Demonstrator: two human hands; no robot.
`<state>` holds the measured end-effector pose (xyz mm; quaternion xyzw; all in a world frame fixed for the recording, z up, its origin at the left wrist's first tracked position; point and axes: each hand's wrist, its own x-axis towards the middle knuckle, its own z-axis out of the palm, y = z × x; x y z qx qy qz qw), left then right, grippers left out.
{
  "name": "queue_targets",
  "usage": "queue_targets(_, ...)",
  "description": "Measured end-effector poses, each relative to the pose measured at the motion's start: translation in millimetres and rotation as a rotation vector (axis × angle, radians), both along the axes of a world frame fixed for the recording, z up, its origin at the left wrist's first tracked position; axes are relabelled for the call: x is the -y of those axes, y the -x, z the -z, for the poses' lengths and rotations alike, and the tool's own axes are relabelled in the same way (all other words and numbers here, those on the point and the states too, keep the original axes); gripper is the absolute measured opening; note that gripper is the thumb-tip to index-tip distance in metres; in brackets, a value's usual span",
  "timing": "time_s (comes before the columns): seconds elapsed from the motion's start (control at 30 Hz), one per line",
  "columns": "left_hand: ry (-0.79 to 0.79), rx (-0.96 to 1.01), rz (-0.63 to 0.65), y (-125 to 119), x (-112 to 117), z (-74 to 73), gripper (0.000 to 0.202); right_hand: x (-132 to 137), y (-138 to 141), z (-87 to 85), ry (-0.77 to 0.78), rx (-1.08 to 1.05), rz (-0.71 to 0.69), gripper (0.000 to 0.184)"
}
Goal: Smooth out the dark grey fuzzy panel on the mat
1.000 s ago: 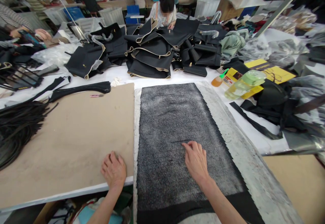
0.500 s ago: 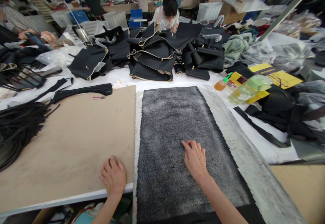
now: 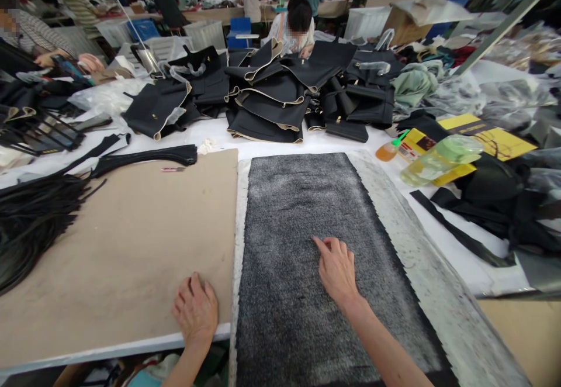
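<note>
My right hand [image 3: 336, 267] is over a long black sheet [image 3: 284, 305] with a mottled grey, speckled surface and a jagged right edge. One finger points forward at the sheet, and the others are bent; nothing shows in the hand. Whether the fingertip presses on the surface I cannot tell. My left hand [image 3: 197, 305] rests palm down on a tan board [image 3: 144, 241], near its front right corner, with its fingers loosely bent and apart. Beneath the black sheet lies a stained whitish board [image 3: 432, 270], showing along both sides.
Black leather bag pieces [image 3: 272, 106] are heaped beyond the boards. Black strips [image 3: 35, 229] lie at left, near a small pink-handled tool [image 3: 172, 169]. At right are a green-lidded bottle [image 3: 440, 159] and an orange glue bottle [image 3: 388, 150]. Co-workers [image 3: 298, 21] are behind.
The view has shifted slightly, so the table things sit a little lower and farther right. My right hand has slid slightly forward over the sheet. My left hand stays on the tan board.
</note>
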<state>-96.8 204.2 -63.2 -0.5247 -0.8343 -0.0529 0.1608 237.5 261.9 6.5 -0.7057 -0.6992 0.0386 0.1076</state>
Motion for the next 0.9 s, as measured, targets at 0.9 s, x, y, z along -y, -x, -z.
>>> queue_targets(0.9, -0.031, 0.044, 0.065, 7, -16, 4.5, 0.045, -57, 23, -0.1, 0.020, 0.027, 0.099, 0.045)
